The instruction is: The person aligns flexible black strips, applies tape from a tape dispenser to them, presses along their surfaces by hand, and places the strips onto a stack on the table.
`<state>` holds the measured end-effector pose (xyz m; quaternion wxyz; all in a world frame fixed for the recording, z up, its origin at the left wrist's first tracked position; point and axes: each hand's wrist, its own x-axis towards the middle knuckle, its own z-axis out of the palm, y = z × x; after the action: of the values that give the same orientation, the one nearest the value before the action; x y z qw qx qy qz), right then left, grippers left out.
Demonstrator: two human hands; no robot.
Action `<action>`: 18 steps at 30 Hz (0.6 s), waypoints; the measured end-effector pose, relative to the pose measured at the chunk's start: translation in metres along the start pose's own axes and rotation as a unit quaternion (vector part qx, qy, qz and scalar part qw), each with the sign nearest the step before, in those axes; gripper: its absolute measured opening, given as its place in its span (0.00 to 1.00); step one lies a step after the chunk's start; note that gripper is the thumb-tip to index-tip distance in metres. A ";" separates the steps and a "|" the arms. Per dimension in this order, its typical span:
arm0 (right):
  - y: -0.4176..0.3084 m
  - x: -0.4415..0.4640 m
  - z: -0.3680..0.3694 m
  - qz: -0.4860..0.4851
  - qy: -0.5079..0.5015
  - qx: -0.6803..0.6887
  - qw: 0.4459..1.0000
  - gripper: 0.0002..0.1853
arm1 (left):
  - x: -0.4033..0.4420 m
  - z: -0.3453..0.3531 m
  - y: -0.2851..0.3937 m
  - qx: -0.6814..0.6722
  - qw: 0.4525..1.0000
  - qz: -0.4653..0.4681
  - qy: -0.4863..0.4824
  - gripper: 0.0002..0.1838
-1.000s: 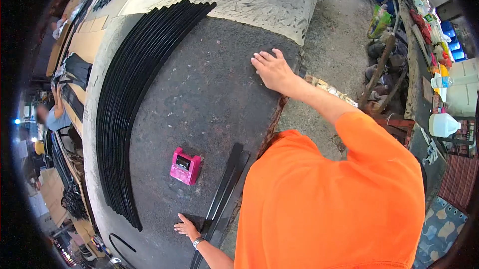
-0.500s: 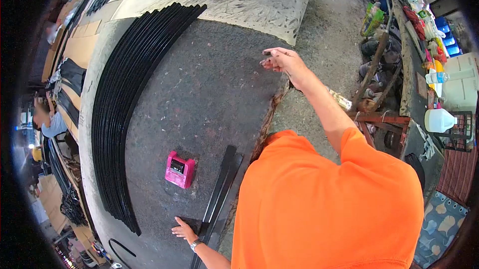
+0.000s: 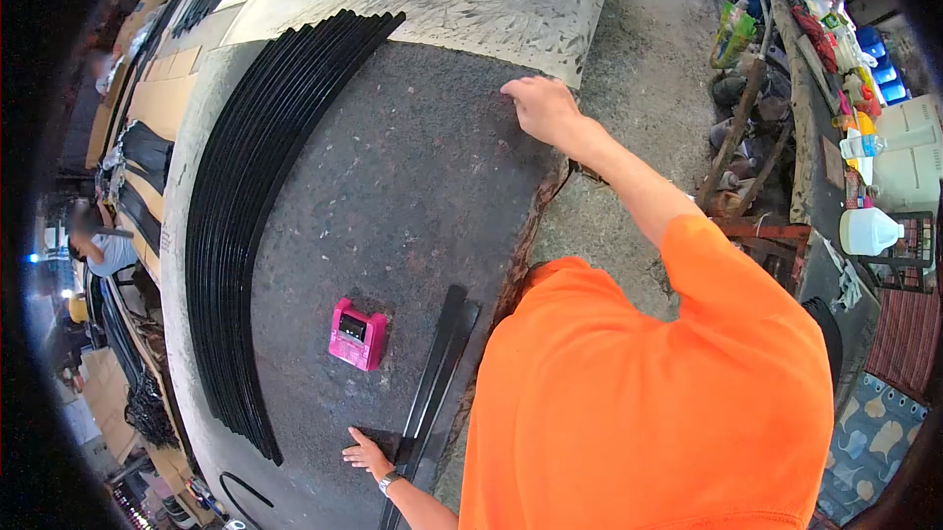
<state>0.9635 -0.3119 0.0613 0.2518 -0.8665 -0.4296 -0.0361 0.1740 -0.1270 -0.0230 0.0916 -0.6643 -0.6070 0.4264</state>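
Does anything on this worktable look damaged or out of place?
The table's near edge, beside the orange shirt, looks ragged and brownish, perhaps chipped or worn. One curved black strip lies apart from the orderly row of black strips, possibly a stray. No spill stands out.

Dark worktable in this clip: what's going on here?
A person in an orange shirt has both hands at the dark worktable. The right hand is curled near the far corner; whether it grips anything can't be made out. The left hand is spread open beside some flat dark strips. A pink device and a curved row of long black pieces lie on the table, with neither hand on them.
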 end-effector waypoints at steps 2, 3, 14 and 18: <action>-0.008 0.001 0.002 -0.079 0.002 -0.161 0.984 0.09 | 0.002 0.001 0.000 -0.008 1.000 -0.005 -0.002 0.41; -0.015 -0.003 0.007 -0.089 -0.016 -0.190 0.978 0.09 | 0.005 0.002 0.000 -0.012 1.000 -0.008 -0.004 0.40; -0.100 -0.019 -0.006 0.254 -0.194 0.615 0.721 0.37 | -0.007 -0.007 0.005 -0.082 0.996 -0.020 -0.012 0.39; -0.099 -0.013 -0.019 0.283 -0.193 0.660 0.669 0.39 | -0.011 -0.038 0.009 -0.170 0.981 -0.048 -0.080 0.35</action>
<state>0.8828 -0.2802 0.1147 0.6677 -0.5415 -0.1147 0.4979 0.2070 -0.1239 -0.0002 -0.0510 -0.6038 -0.7074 0.3638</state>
